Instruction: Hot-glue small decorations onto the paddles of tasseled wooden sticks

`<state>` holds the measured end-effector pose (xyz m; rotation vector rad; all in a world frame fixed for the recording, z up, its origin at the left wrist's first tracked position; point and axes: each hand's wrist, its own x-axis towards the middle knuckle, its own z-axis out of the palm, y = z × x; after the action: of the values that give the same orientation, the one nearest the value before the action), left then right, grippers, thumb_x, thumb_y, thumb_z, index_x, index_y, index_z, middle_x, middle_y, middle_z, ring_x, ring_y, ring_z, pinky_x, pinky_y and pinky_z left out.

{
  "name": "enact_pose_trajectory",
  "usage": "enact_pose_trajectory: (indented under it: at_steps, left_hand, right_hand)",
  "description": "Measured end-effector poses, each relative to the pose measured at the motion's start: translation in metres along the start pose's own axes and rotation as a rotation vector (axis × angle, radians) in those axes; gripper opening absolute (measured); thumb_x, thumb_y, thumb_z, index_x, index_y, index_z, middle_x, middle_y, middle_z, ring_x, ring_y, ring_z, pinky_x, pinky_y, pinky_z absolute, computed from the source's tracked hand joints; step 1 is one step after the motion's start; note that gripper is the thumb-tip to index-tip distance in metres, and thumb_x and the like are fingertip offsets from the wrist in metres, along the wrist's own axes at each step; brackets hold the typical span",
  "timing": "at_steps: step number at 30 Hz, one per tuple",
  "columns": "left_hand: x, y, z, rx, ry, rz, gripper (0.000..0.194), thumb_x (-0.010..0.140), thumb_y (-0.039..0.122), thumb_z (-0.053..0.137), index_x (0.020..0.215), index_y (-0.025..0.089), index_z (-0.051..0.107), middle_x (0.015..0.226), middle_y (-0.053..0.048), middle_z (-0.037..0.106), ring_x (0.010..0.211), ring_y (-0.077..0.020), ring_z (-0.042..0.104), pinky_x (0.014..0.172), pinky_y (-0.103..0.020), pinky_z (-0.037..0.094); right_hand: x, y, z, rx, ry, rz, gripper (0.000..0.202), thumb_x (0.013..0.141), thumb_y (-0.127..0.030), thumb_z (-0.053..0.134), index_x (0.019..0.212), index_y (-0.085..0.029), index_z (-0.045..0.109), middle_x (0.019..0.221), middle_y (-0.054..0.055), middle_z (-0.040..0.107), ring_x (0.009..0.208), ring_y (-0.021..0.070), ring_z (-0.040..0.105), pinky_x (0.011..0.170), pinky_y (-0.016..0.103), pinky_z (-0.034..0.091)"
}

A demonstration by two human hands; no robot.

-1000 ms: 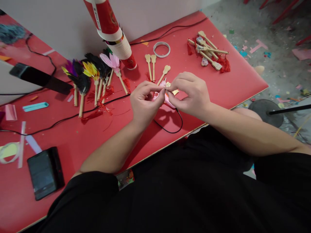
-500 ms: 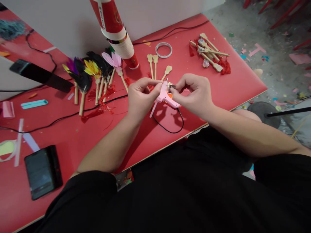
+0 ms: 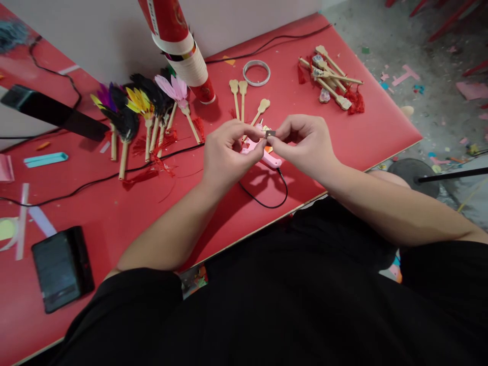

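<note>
My right hand [image 3: 307, 145] pinches a small dark square piece [image 3: 271, 133] between thumb and index finger; a tiny light spot shows on it. My left hand [image 3: 232, 152] is closed in a pinch right beside this piece, its fingertips meeting the near edge; whatever lies between them is too small to make out. Beneath the hands a pink glue gun [image 3: 271, 159] lies on the table, partly covered by my left fingers, its black cord looping toward the front edge. Just beyond are several bare wooden sticks [image 3: 243, 96] with shaped heads.
On the red table [image 3: 160, 223] are feather-topped sticks [image 3: 148, 122] with red tassels, stacked paper cups [image 3: 190, 66], a tape ring [image 3: 256, 72] and a pile of tasselled sticks [image 3: 331, 79]. A phone [image 3: 61, 269] lies at the left, near a black box-like object [image 3: 53, 112]. Paper scraps litter the floor.
My left fingertips have moved right and now meet the dark piece at my right fingers, covering more of the glue gun. The view has shifted slightly.
</note>
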<state>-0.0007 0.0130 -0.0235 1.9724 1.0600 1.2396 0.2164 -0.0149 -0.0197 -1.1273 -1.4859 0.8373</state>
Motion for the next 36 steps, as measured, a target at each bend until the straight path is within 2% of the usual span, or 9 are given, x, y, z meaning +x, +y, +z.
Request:
enact_pose_trajectory:
  at_steps: [4, 9, 13, 17, 20, 24, 27, 31, 36]
  left_hand:
    - [-0.001, 0.001, 0.001, 0.042, 0.000, -0.025, 0.017, 0.082, 0.022, 0.091, 0.096, 0.028, 0.083, 0.093, -0.002, 0.081, 0.070, -0.0161, 0.053, 0.062, -0.035, 0.041]
    - [-0.005, -0.005, 0.009, -0.021, 0.020, -0.070, 0.027, 0.075, 0.015, 0.086, 0.096, 0.027, 0.076, 0.095, 0.000, 0.078, 0.061, -0.0121, 0.043, 0.055, -0.034, 0.033]
    - [0.003, -0.023, 0.003, -0.026, 0.081, -0.069, 0.021, 0.082, 0.020, 0.089, 0.094, 0.028, 0.074, 0.092, -0.002, 0.075, 0.065, -0.0143, 0.049, 0.057, -0.035, 0.039]
    - [0.016, -0.038, -0.012, -0.102, 0.171, -0.080, 0.022, 0.096, 0.038, 0.094, 0.098, 0.029, 0.074, 0.094, -0.004, 0.073, 0.074, -0.0172, 0.061, 0.064, -0.036, 0.048]
    - [0.015, -0.029, -0.014, -0.130, 0.118, -0.059, 0.034, 0.097, 0.054, 0.100, 0.104, 0.030, 0.078, 0.097, -0.004, 0.075, 0.074, -0.0168, 0.062, 0.062, -0.034, 0.045]
    - [0.005, -0.004, -0.006, -0.103, 0.003, -0.021, 0.045, 0.086, 0.063, 0.110, 0.101, 0.030, 0.084, 0.098, -0.004, 0.079, 0.070, -0.0148, 0.058, 0.058, -0.033, 0.039]
    - [0.004, 0.003, -0.004, -0.094, -0.032, -0.011, 0.037, 0.090, 0.059, 0.107, 0.095, 0.030, 0.086, 0.093, -0.003, 0.080, 0.068, -0.0139, 0.055, 0.057, -0.033, 0.039]
    - [0.005, 0.002, -0.005, -0.105, -0.066, -0.027, 0.024, 0.093, 0.046, 0.103, 0.092, 0.029, 0.087, 0.085, -0.001, 0.078, 0.063, -0.0129, 0.050, 0.054, -0.034, 0.038]
    - [0.001, 0.002, 0.000, -0.119, -0.015, -0.075, 0.015, 0.093, 0.036, 0.097, 0.090, 0.028, 0.084, 0.078, 0.000, 0.073, 0.061, -0.0129, 0.047, 0.053, -0.034, 0.035]
  right_hand:
    - [-0.003, 0.002, 0.005, 0.004, -0.013, -0.035, 0.034, 0.087, -0.034, 0.102, 0.080, -0.026, 0.069, 0.077, -0.001, 0.073, 0.072, 0.0176, 0.066, 0.072, 0.038, 0.065]
    - [-0.005, 0.003, 0.011, -0.019, -0.011, -0.052, 0.031, 0.086, -0.031, 0.100, 0.081, -0.026, 0.070, 0.078, -0.001, 0.074, 0.075, 0.0177, 0.067, 0.076, 0.037, 0.067]
    - [-0.005, 0.003, 0.010, -0.039, 0.029, -0.072, 0.033, 0.090, -0.031, 0.097, 0.079, -0.027, 0.067, 0.076, -0.002, 0.071, 0.074, 0.0176, 0.067, 0.075, 0.038, 0.066]
    - [-0.003, 0.002, 0.000, 0.023, 0.089, -0.095, 0.041, 0.095, -0.040, 0.102, 0.082, -0.028, 0.066, 0.078, 0.000, 0.068, 0.080, 0.0223, 0.073, 0.078, 0.043, 0.071]
    - [-0.001, -0.001, -0.006, 0.064, 0.072, -0.041, 0.046, 0.095, -0.048, 0.106, 0.083, -0.029, 0.065, 0.078, 0.001, 0.068, 0.084, 0.0251, 0.076, 0.077, 0.045, 0.073]
    - [-0.001, -0.007, -0.007, 0.038, 0.010, 0.009, 0.042, 0.096, -0.047, 0.102, 0.082, -0.027, 0.067, 0.079, 0.000, 0.070, 0.078, 0.0203, 0.070, 0.073, 0.040, 0.068]
    - [-0.003, -0.010, -0.006, 0.047, -0.017, -0.006, 0.038, 0.095, -0.043, 0.100, 0.081, -0.027, 0.069, 0.080, 0.000, 0.072, 0.076, 0.0191, 0.069, 0.073, 0.039, 0.068]
    - [-0.004, -0.008, -0.005, 0.019, -0.019, -0.033, 0.035, 0.093, -0.039, 0.100, 0.079, -0.027, 0.070, 0.078, 0.000, 0.073, 0.076, 0.0196, 0.068, 0.077, 0.041, 0.069]
    - [-0.004, -0.007, -0.001, -0.032, 0.001, -0.054, 0.034, 0.090, -0.036, 0.101, 0.078, -0.027, 0.070, 0.080, 0.001, 0.076, 0.079, 0.0209, 0.071, 0.081, 0.042, 0.069]
